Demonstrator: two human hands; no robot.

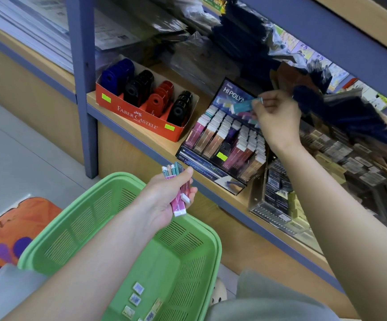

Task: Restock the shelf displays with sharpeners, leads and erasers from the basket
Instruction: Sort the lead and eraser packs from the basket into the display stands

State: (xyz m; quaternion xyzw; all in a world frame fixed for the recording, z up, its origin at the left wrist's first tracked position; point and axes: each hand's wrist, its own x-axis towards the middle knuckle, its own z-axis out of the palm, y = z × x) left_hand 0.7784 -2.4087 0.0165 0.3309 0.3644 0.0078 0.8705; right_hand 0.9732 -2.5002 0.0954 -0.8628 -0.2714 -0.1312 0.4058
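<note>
Head camera: a person's right hand (277,117) pinches a teal eraser (242,106) by its end over the black display (225,144) on the shelf (169,147). Left hand (162,198) grips a bundle (179,206) of pink and teal erasers above the green basket (109,205), where small erasers (137,295) lie on the bottom. A red box (139,117) of sharpeners (139,86) stands just left of the display.

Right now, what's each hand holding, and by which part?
Right hand pinches a teal eraser by one end; left hand grips a bunch of pink and teal erasers round their middles.
</note>
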